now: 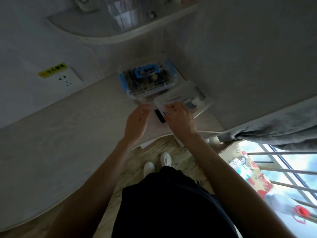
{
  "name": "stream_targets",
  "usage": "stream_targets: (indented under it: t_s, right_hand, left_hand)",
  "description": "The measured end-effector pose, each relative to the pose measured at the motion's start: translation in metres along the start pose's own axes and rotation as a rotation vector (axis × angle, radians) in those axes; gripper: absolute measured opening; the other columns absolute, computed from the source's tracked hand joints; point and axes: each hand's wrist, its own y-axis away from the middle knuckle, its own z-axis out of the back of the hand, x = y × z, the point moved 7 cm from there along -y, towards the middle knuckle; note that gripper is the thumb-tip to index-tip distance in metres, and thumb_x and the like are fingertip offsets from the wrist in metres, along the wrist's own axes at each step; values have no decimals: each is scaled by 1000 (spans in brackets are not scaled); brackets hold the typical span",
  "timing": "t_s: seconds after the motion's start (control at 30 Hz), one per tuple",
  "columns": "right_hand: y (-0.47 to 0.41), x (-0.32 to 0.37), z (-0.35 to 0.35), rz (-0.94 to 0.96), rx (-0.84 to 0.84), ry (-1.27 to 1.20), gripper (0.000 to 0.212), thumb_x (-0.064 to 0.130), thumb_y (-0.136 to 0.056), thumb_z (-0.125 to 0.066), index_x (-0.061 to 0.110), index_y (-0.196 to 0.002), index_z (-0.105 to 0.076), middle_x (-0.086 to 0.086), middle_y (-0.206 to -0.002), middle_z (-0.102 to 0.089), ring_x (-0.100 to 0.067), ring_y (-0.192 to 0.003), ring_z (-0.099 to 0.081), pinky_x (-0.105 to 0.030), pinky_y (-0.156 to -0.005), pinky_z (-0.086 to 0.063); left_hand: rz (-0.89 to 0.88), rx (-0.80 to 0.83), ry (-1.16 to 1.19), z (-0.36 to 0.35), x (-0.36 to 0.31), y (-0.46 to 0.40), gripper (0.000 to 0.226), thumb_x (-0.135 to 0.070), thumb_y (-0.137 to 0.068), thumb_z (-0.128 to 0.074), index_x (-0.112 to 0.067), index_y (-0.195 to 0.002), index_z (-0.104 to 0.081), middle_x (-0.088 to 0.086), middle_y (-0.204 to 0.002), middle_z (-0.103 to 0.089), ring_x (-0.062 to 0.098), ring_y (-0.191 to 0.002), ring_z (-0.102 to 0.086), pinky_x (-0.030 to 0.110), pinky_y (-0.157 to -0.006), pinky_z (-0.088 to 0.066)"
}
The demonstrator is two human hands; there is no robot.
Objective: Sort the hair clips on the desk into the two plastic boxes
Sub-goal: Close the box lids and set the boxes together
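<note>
Now right hand (180, 117) is pinching a black clip (159, 116) at six o'clock of the clear box (202, 107), left hand (137, 121) hovering open; clip looking light, stiff, best taken mid-body.

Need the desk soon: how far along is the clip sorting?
Looks nearly done. The blue-latched box is lidded, holding dark clips. The right hand is on the clear box's lid; the left hand hovers open. One black item is left on the desk.

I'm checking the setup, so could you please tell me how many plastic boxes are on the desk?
2: the blue-latched box by the wall, and the clear box right of it, under the right hand.
</note>
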Motion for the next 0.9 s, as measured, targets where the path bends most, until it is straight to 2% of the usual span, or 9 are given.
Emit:
stream_targets:
  t_s: [0.07,0.1,0.2,0.3,0.4,0.53,0.67,0.8,0.9]
  right_hand:
    - [1,0,-12,-10,67,-159,25,21,-80,-64,6,-99,-67,-16,-101,-65,-36,-97,-60,-43,-77,-50]
    - [2,-6,-10,-34,27,-194,26,23,-81,-59,9,-101,-67,-15,-108,-64,-36,-102,-57,-45,-83,-48]
    - [-3,-49,4,-224,-101,-228,30,26,-86,-51,18,-111,-65,-12,-129,-54,-35,-121,-45,-45,-99,-39]
    - [-14,-101,-4,-401,-19,-167,41,29,-90,-49,20,-130,-49,-17,-141,-40,-39,-127,-37,-48,-104,-31]
    - [-19,-125,-21,-474,78,-206,50,33,-91,-46,24,-139,-38,-16,-144,-36,-39,-128,-34,-49,-106,-31]
    - [-10,-116,-18,-476,12,-367,46,21,-92,-50,21,-138,-41,-21,-131,-48,-39,-115,-46,-41,-101,-34]
    - [10,-102,-8,-493,-43,-429,35,15,-90,-52,17,-125,-55,-17,-124,-53,-38,-105,-56,-37,-87,-44]
    - [22,-80,-13,-403,-15,-513,28,17,-92,-52,19,-119,-60,-12,-117,-58,-26,-89,-62,-23,-73,-38]
    - [22,-70,-22,-410,16,-606,24,21,-93,-52,23,-115,-61,-7,-107,-64,-15,-78,-61,-20,-65,-41]
  left_hand:
    - [90,52,78,-9,8,-1,21,-27,-100,-36,-21,-110,-54,1,-103,-60,21,-99,-60,41,-96,-46]
    - [113,62,78,-12,9,-2,19,-29,-98,-39,-23,-110,-53,-1,-104,-60,19,-101,-60,39,-94,-47]
    - [165,61,8,-20,2,-8,39,-43,-91,-51,-18,-122,-49,-6,-105,-57,10,-97,-55,27,-83,-42]
    - [196,25,-1,-29,-3,-17,59,-50,-81,-63,-17,-126,-44,-1,-112,-63,14,-101,-59,31,-84,-47]
    - [240,-35,-41,-37,0,-22,70,-52,-73,-70,-20,-128,-41,1,-114,-64,18,-103,-61,34,-86,-49]
    - [160,-81,-78,-34,-4,-21,61,-44,-78,-69,-17,-127,-42,1,-110,-65,18,-98,-63,31,-78,-49]
    - [182,-94,80,-18,12,-14,47,-27,-82,-68,-17,-124,-50,-1,-103,-66,18,-93,-65,38,-85,-54]
    - [286,-196,212,9,38,-2,34,-14,-82,-63,-18,-116,-60,2,-97,-68,20,-87,-66,42,-84,-55]
    - [301,-246,222,28,48,4,34,-22,-81,-67,-21,-115,-61,2,-96,-67,22,-90,-67,44,-85,-55]
